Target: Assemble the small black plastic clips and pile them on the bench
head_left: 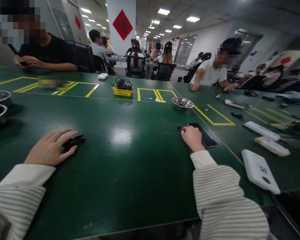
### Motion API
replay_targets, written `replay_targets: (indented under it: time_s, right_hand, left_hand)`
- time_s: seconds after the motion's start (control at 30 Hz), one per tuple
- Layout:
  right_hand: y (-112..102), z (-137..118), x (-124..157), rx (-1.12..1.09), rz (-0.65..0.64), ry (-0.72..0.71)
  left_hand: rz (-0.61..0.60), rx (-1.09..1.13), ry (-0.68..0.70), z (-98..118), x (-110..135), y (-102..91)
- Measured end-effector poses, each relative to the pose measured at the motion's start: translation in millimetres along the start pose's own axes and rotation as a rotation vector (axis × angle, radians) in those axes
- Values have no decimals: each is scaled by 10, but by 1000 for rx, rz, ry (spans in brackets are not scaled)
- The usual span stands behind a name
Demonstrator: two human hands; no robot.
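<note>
On the glossy dark-green counter (140, 193), your left hand (48, 146) spreads loosely around a small, shiny black bundle (75, 140), likely light, flexible and best pinched mid-body, while your right hand (193, 137), well apart, partly covers a small black piece (179, 128) beside the flat rectangular black phone (208, 137), its grip unclear.

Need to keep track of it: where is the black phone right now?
In the head view, the black phone lies right of centre on the green table, partly hidden by the right hand and nearer the wearer than the metal bowl.
</note>
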State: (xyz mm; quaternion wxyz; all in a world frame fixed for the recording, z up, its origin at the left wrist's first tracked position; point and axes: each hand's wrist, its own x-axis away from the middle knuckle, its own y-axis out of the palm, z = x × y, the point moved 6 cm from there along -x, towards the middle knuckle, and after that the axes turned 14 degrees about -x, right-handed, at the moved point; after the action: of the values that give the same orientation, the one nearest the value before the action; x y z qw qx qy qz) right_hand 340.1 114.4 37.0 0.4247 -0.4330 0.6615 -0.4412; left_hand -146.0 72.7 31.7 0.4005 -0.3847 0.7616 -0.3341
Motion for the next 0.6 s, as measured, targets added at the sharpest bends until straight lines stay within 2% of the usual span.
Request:
replay_targets:
  time_s: [0.1,0.23,0.33,0.43,0.53,0.6]
  right_hand:
    - [73,-269,85,-28,-84,-147]
    - [172,-740,355,-83,-150,-379]
    - [221,-1097,656,-174,-168,-555]
    - [220,-1386,964,-310,-154,-698]
    - [202,-1557,1186,-469,-169,-802]
    - [188,-1580,1229,-570,-181,-808]
  left_hand:
    - [67,37,40,136,-60,-89]
    - [109,103,106,428,-169,-193]
    - [122,199,144,754,-290,-312]
    - [123,366,212,1170,-424,-481]
    - [91,510,242,1537,-534,-621]
    - [68,584,251,1697,-573,-669]
